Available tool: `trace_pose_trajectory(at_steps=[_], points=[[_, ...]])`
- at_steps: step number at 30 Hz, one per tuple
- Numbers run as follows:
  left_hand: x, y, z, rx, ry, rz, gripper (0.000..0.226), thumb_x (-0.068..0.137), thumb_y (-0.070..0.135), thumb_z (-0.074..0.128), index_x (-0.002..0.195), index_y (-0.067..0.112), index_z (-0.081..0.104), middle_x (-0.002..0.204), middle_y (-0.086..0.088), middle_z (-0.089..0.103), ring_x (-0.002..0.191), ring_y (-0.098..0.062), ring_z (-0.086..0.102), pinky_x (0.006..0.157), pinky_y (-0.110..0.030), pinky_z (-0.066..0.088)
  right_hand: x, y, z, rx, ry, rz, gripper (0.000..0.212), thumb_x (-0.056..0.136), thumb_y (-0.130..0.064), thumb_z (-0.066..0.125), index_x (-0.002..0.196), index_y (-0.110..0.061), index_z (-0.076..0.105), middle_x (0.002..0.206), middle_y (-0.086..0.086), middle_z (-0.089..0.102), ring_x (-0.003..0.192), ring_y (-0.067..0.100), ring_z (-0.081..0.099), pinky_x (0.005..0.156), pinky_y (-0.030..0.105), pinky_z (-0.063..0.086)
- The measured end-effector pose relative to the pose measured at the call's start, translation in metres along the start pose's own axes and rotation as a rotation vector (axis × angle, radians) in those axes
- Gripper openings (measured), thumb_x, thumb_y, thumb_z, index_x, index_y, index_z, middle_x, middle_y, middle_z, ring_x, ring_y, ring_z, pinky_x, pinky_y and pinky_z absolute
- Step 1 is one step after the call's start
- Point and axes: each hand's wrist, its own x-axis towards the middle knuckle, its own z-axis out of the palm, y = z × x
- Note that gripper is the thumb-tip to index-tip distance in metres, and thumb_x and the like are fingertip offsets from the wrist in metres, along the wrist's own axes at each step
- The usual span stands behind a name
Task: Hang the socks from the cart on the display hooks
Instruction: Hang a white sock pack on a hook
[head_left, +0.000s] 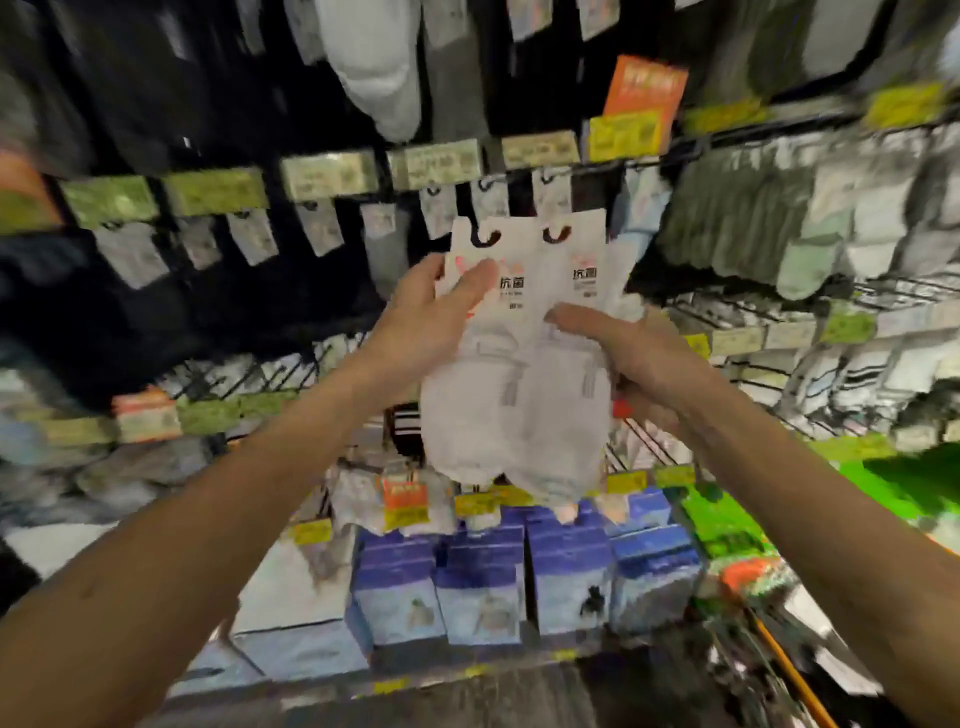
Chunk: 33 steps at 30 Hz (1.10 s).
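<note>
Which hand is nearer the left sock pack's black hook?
Left: the left hand grips the left pack below its black hook; right hand holds the right pack, lower.

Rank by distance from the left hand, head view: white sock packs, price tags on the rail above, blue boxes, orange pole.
1. white sock packs: centre, gripped by the left hand itself.
2. price tags: on the rail just above.
3. blue boxes: low shelf, below the hand.
4. orange pole: bottom right corner.
</note>
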Motion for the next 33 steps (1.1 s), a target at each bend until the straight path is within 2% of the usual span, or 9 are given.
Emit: trace_pose_trajectory(at_steps=[2,5,10,14,18,24,27,31,33], points=[[0.007,0.022,-0.020,0.061,-0.009,0.062,0.022,0.095,0.049,0.061,0.110,0.033,0.061,0.110,0.015,0.069,0.095,0.001,0.067,0.086,-0.025,0.053,0.008,-0.026,0.017,-0.045,0.032,-0.104,0.019,0.083,-0.011,0.077,0.101,-0.017,0.074,0.097,0.000,0.078,0.091,0.020,0.075,0.080,0.037,0.060],[0.018,0.046,-0.038,0.021,-0.009,0.145,0.005,0.098,0.035,0.060,0.103,0.033,0.061,0.095,0.020,0.072,0.085,0.006,0.069,0.072,-0.014,0.052,0.015,-0.056,0.031,-0.115,0.025,-0.215,0.019,0.083,-0.015,0.077,0.101,-0.021,0.072,0.091,-0.009,0.078,0.086,0.011,0.075,0.067,0.026,0.060],[0.041,0.070,-0.049,-0.105,0.078,0.158,0.007,0.094,0.019,0.065,0.101,0.020,0.063,0.101,-0.002,0.074,0.091,-0.013,0.072,0.080,-0.028,0.058,0.032,-0.093,0.042,-0.156,0.000,-0.336,0.020,0.086,-0.014,0.074,0.106,-0.016,0.073,0.100,-0.004,0.078,0.092,0.014,0.075,0.074,0.028,0.061],[0.067,0.087,-0.052,-0.126,0.178,0.249,0.025,0.090,0.011,0.067,0.112,0.020,0.059,0.100,0.000,0.072,0.078,-0.003,0.070,0.063,-0.016,0.053,0.058,-0.117,0.045,-0.207,-0.037,-0.412,0.026,0.086,-0.017,0.075,0.112,-0.017,0.073,0.105,-0.004,0.077,0.095,0.013,0.074,0.079,0.030,0.061],[0.089,0.101,-0.057,-0.085,0.237,0.335,0.045,0.092,0.021,0.069,0.131,0.026,0.047,0.100,-0.002,0.071,0.072,0.001,0.070,0.057,-0.013,0.050,0.092,-0.142,0.048,-0.220,-0.095,-0.463,0.026,0.085,-0.022,0.076,0.111,-0.021,0.073,0.102,-0.008,0.077,0.093,0.010,0.074,0.077,0.029,0.060],[0.122,0.133,-0.075,0.017,0.300,0.400,0.048,0.091,0.025,0.071,0.132,0.031,0.046,0.115,-0.004,0.065,0.089,-0.008,0.071,0.062,-0.015,0.053,0.136,-0.173,0.059,-0.204,-0.166,-0.565,0.019,0.084,-0.019,0.076,0.103,-0.022,0.074,0.097,-0.011,0.078,0.090,0.009,0.074,0.072,0.024,0.061],[0.137,0.148,-0.082,0.057,0.342,0.404,0.051,0.085,0.029,0.075,0.128,0.030,0.048,0.121,-0.006,0.063,0.100,-0.016,0.069,0.076,-0.027,0.059,0.154,-0.183,0.064,-0.219,-0.201,-0.617,0.019,0.086,-0.019,0.075,0.105,-0.021,0.074,0.097,-0.011,0.078,0.091,0.008,0.074,0.072,0.023,0.060],[0.147,0.162,-0.089,0.056,0.392,0.427,0.044,0.090,0.024,0.072,0.127,0.026,0.048,0.089,0.005,0.067,0.061,-0.002,0.069,0.052,-0.018,0.052,0.173,-0.195,0.072,-0.192,-0.210,-0.643,0.018,0.084,-0.023,0.077,0.101,-0.024,0.073,0.093,-0.015,0.077,0.087,0.005,0.074,0.066,0.017,0.058],[0.149,0.166,-0.093,0.067,0.409,0.432,0.043,0.090,0.026,0.072,0.127,0.026,0.050,0.080,0.006,0.067,0.058,-0.004,0.069,0.050,-0.018,0.051,0.179,-0.199,0.076,-0.187,-0.199,-0.649,0.017,0.082,-0.025,0.078,0.097,-0.027,0.073,0.089,-0.019,0.076,0.085,0.001,0.073,0.064,0.014,0.057]])
